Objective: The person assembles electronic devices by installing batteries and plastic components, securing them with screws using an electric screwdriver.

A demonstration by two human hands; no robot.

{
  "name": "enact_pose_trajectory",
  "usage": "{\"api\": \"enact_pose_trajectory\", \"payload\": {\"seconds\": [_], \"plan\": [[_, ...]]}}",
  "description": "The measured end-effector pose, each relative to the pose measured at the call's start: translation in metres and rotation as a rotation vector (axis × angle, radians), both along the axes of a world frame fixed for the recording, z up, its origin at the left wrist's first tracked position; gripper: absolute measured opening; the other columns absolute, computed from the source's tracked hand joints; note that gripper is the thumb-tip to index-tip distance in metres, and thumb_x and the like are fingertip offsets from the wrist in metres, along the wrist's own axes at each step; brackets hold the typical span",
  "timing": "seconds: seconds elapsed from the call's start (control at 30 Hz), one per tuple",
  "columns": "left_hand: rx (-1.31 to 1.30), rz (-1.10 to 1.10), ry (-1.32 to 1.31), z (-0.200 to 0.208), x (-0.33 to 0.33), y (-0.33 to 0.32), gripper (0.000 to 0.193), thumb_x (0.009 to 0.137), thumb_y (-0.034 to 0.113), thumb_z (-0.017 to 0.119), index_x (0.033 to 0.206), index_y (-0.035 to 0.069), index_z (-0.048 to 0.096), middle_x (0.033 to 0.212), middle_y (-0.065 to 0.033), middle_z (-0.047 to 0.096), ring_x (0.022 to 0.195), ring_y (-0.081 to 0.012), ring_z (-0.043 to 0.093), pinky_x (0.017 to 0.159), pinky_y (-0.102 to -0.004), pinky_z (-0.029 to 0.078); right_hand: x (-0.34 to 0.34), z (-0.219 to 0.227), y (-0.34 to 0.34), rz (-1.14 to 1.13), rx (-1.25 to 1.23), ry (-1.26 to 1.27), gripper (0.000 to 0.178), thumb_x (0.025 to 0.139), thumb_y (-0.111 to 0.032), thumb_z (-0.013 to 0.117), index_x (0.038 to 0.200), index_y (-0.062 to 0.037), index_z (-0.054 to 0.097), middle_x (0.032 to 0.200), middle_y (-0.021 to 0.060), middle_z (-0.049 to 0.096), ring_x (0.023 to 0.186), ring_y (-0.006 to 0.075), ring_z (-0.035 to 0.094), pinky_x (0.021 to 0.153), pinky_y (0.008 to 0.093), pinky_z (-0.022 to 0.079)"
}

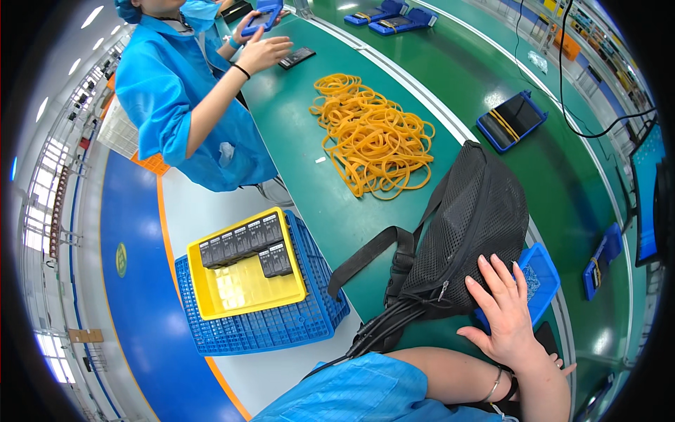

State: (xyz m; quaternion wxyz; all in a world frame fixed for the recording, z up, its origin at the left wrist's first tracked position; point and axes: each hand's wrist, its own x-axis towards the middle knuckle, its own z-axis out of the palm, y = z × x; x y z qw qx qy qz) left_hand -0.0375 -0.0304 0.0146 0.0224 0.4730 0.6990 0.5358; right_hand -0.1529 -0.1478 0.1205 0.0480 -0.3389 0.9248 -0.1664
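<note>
Head camera view shows the person's right hand (503, 309) at the lower right of the frame, with its back to the camera and its fingers spread; it grips nothing that can be seen. The fingertips lie over the lower right side of a black mesh bag (485, 218), but whether they touch it, one cannot tell. The left forearm, with a bracelet (496, 385) at its wrist, passes behind the right one; of the left hand (561, 363) only some fingers show, so it cannot be told if it holds something.

The bag stands right of the middle of the frame, on the green surface (327, 218), its strap (373, 260) stretching to the left. A blue tray (550, 290) with small clear material inside is partly covered by the bag and the right hand.

Yellow rubber bands (380, 133) are heaped in the upper middle of the frame. At the lower left, a yellow bin (246, 311) with black boxes (242, 243) rests upon a blue crate (211, 341). In the upper left, a co-worker (165, 91) in blue clothing holds a blue case (261, 20). Toward the upper right lies a banded blue holder (512, 121).
</note>
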Motion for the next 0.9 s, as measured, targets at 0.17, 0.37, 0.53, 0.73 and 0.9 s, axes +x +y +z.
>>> {"api": "enact_pose_trajectory", "payload": {"seconds": [0.17, 0.37, 0.53, 0.73, 0.9], "plan": [[0.007, 0.007, -0.01, 0.002, -0.005, -0.004, 0.026, 0.076, 0.013, 0.052, 0.097, -0.001, 0.06, 0.091, -0.0088, 0.055, 0.089, -0.0228, 0.051, 0.071, -0.0314, 0.043, 0.0, -0.001, 0.001, 0.004, 0.007, 0.01, 0.074, 0.066, -0.037, 0.075, 0.129, -0.0095, 0.048, 0.141, 0.0179, 0.036, 0.131, 0.0383, 0.032, 0.105, 0.0574, 0.019], [0.02, -0.002, -0.037, 0.001, -0.003, -0.002, 0.027, 0.077, 0.013, 0.052, 0.098, -0.001, 0.06, 0.091, -0.0089, 0.055, 0.089, -0.0229, 0.052, 0.071, -0.0315, 0.044, -0.002, -0.002, 0.0, 0.0, 0.004, -0.007, 0.074, 0.067, -0.038, 0.074, 0.129, -0.0094, 0.048, 0.141, 0.0181, 0.036, 0.131, 0.0384, 0.032, 0.104, 0.0578, 0.019], [0.033, -0.001, -0.057, -0.001, -0.001, -0.002, 0.027, 0.077, 0.013, 0.052, 0.098, -0.001, 0.06, 0.091, -0.009, 0.055, 0.089, -0.023, 0.052, 0.071, -0.0316, 0.044, -0.002, 0.0, -0.003, 0.002, 0.01, -0.003, 0.073, 0.067, -0.037, 0.074, 0.129, -0.0089, 0.048, 0.14, 0.0183, 0.037, 0.13, 0.0386, 0.032, 0.104, 0.0578, 0.019], [0.033, 0.003, -0.075, 0.0, -0.005, -0.008, 0.028, 0.077, 0.013, 0.052, 0.099, -0.001, 0.06, 0.091, -0.0091, 0.055, 0.089, -0.0231, 0.052, 0.071, -0.0317, 0.044, -0.002, 0.001, -0.004, 0.001, -0.014, -0.014, 0.072, 0.067, -0.037, 0.074, 0.128, -0.0079, 0.049, 0.14, 0.0193, 0.037, 0.13, 0.0394, 0.033, 0.104, 0.0573, 0.02], [0.04, 0.003, -0.094, 0.006, -0.013, -0.026, 0.028, 0.077, 0.013, 0.052, 0.1, -0.002, 0.059, 0.091, -0.0092, 0.055, 0.089, -0.0232, 0.052, 0.071, -0.0317, 0.044, 0.0, 0.001, 0.003, -0.026, -0.096, 0.006, 0.069, 0.069, -0.038, 0.072, 0.126, -0.0069, 0.05, 0.138, 0.0215, 0.039, 0.129, 0.0405, 0.034, 0.105, 0.0563, 0.02]]}}
